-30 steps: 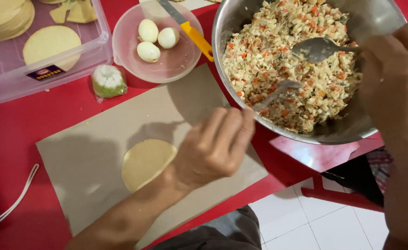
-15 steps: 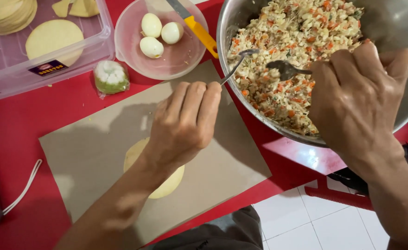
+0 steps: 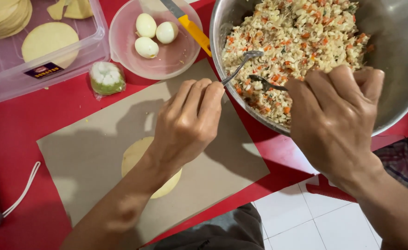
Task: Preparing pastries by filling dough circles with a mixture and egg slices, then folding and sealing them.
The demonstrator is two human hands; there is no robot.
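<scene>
The left hand [image 3: 187, 122] is clamped on a spoon [image 3: 241, 65] and the right hand [image 3: 336, 118] on a second spoon [image 3: 266, 83], both tips in the filling [image 3: 296, 41] inside the steel bowl [image 3: 398, 55]. The step looks like scooping a portion between the 2 spoons. Next calls for carrying it level to the dough round [image 3: 136, 157] (half hidden by the left wrist), just left of the bowl on the brown sheet [image 3: 83, 153].
</scene>
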